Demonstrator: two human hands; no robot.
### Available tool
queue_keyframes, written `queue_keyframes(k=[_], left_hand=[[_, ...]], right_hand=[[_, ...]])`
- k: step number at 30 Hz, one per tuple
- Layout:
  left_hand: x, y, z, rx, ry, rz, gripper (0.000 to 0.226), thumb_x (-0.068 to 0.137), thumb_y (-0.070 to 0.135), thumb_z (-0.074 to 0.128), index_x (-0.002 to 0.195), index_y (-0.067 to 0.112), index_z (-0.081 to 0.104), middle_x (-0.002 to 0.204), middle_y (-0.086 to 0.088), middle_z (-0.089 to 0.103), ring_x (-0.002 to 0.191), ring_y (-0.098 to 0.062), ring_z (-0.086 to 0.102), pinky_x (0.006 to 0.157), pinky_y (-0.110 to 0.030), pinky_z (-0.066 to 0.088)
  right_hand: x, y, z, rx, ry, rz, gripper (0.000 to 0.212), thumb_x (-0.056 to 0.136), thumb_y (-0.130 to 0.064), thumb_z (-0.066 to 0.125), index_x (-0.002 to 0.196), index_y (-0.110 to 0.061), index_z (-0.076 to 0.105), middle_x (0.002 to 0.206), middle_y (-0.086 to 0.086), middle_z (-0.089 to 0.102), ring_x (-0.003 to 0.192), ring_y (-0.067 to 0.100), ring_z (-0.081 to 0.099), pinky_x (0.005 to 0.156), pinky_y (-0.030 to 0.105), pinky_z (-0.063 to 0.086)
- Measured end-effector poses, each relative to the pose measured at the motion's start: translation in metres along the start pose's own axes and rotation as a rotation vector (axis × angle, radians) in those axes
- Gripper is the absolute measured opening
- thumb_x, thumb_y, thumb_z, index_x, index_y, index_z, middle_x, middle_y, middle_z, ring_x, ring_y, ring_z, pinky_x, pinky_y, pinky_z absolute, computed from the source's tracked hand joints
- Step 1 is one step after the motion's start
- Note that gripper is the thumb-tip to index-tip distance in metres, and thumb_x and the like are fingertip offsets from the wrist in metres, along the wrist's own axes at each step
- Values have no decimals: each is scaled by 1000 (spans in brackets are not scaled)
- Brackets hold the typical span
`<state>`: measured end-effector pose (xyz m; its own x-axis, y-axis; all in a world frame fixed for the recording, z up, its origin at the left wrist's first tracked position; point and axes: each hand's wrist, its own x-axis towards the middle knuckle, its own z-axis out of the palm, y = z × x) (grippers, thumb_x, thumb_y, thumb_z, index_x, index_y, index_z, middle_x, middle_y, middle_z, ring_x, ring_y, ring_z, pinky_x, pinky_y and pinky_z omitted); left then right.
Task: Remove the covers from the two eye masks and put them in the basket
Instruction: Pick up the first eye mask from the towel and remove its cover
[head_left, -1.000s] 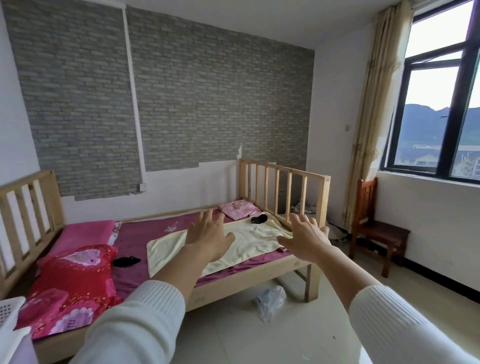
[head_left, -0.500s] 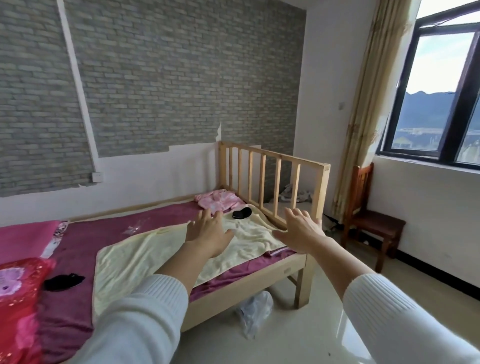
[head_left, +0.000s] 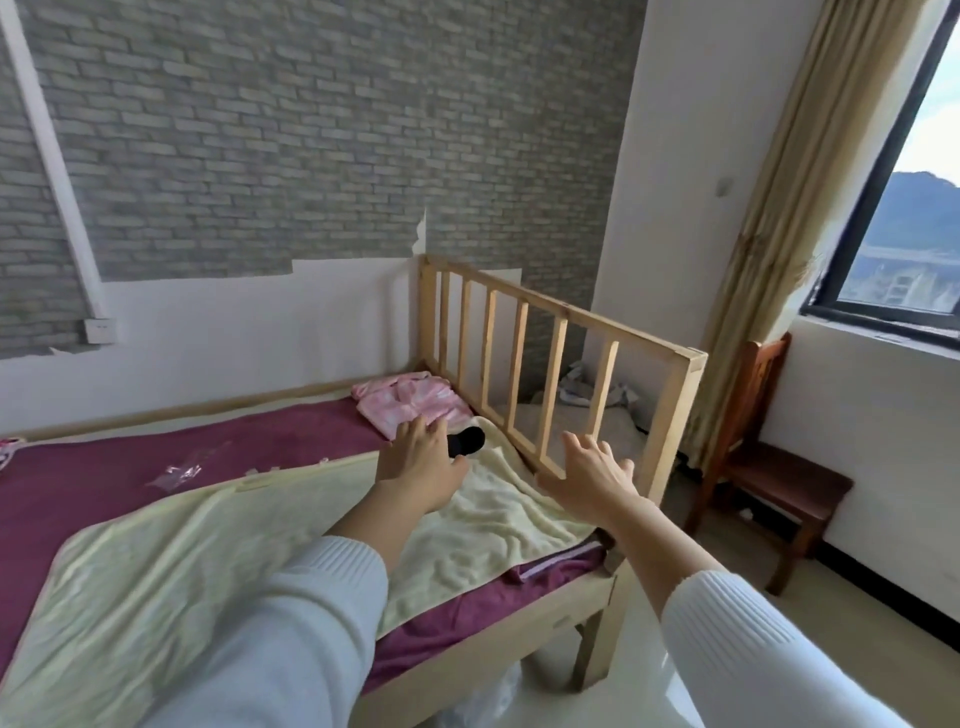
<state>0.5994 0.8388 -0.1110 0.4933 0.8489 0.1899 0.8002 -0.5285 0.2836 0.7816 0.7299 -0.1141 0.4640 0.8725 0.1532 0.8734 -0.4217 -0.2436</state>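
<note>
A black eye mask (head_left: 467, 441) lies on the pale yellow blanket (head_left: 483, 519) near the wooden footboard of the bed. My left hand (head_left: 418, 460) reaches out over the blanket, fingers spread, its fingertips just left of the mask and partly covering it. My right hand (head_left: 589, 475) is stretched out open in front of the footboard rail (head_left: 561, 332), to the right of the mask, holding nothing. The second eye mask and the basket are out of view.
A folded pink cloth (head_left: 410, 402) lies at the far corner of the maroon mattress (head_left: 156, 467). A clear plastic wrapper (head_left: 182, 470) lies on the mattress. A wooden chair (head_left: 769, 467) stands by the curtain and window on the right. A plastic bag (head_left: 488, 701) lies on the floor.
The view has swung right and come closer to the bed's foot end. Both hands have reached forward toward the black eye mask; the pillow and the other mask have left the view.
</note>
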Motion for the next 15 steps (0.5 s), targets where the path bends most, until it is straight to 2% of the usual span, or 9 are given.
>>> queue_keyframes(k=[6, 11, 15], left_hand=[[155, -14, 79, -28, -56, -6, 58, 90, 43, 46, 138, 11, 37, 145, -11, 40, 131, -31, 37, 102, -47, 39], [282, -29, 145, -167, -145, -131, 51, 90, 41, 48, 132, 13, 43, 142, -11, 43, 130, -31, 39, 101, -48, 40], [349, -37, 208, -139, -273, -186, 56, 91, 44, 45, 139, 16, 35, 148, -8, 36, 132, -30, 34, 98, -45, 39]], right_hand=[[156, 31, 68, 8, -67, 24, 74, 85, -53, 53, 144, -19, 26, 144, 5, 40, 133, 28, 33, 106, 56, 28], [284, 53, 124, 28, -178, 48, 66, 84, -51, 51, 139, -19, 32, 138, 6, 45, 128, 28, 36, 103, 55, 28], [366, 77, 164, 10, -277, 77, 69, 83, -51, 49, 142, -19, 29, 140, 5, 44, 128, 29, 36, 101, 54, 30]])
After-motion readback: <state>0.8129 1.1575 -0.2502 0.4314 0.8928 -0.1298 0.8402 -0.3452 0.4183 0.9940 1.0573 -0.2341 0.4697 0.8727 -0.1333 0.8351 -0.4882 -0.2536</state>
